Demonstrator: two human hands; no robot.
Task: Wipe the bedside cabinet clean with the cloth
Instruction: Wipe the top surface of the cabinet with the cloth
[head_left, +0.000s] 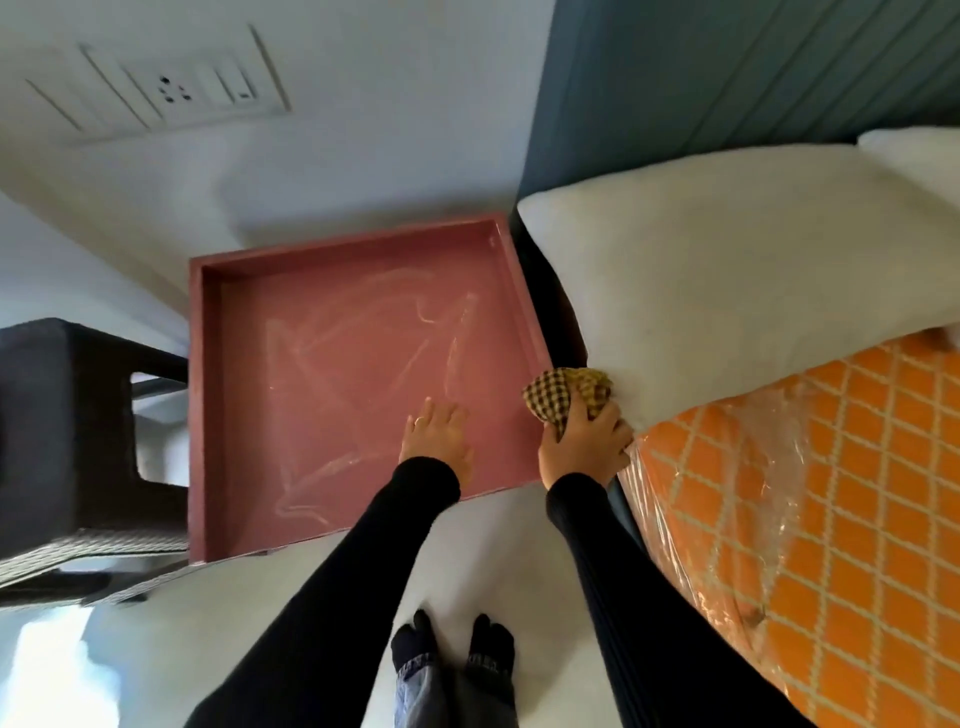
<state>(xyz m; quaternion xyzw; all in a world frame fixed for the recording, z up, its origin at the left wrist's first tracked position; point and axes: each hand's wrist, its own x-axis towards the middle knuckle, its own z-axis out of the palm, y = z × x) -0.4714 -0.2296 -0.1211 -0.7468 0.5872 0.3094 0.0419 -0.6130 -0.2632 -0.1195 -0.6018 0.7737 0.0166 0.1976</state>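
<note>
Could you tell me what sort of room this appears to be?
Most likely a bedroom: a white pillow lies on an orange mattress against a blue headboard, with the red bedside cabinet right alongside.

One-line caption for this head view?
Left hand rests flat on streaked cabinet top; right hand grips checked cloth.

Both arms reach forward in black sleeves. The left hand (436, 434) lies flat, palm down, fingers straight and close together, with a ring on one finger. The right hand (584, 441) sits to its right and level with it, fingers curled round a bunched checked cloth (563, 392) that sticks out beyond the knuckles. Two dark-socked feet (452, 647) stand near, between the forearms.
</note>
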